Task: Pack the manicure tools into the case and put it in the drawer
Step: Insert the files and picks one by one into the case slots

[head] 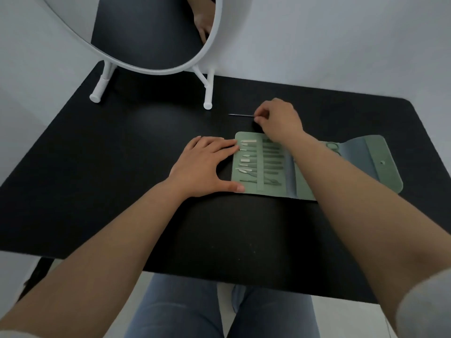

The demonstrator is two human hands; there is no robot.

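A matte black tabletop with rounded corners stands against pale grey-white walls, and a round mirror in a white frame on white legs rests at its far edge. Right of centre on the tabletop lies a sage-green fold-out manicure case, spread open and flat, its snap-button flap pointing to the right. Its left panel holds a column of slim manicure tools with green handles and pale metal tips, tucked under a vertical green strap; what sits in the middle section is hidden by the forearm. The left hand lies flat with fingers spread, fingertips and thumb pressing on the left edge of the case and gripping nothing. The right hand reaches past the far edge of the case, its fingertips pinched closed on one end of a thin metal needle-like tool that lies along the tabletop, its point aimed left, near the case but apart from it.
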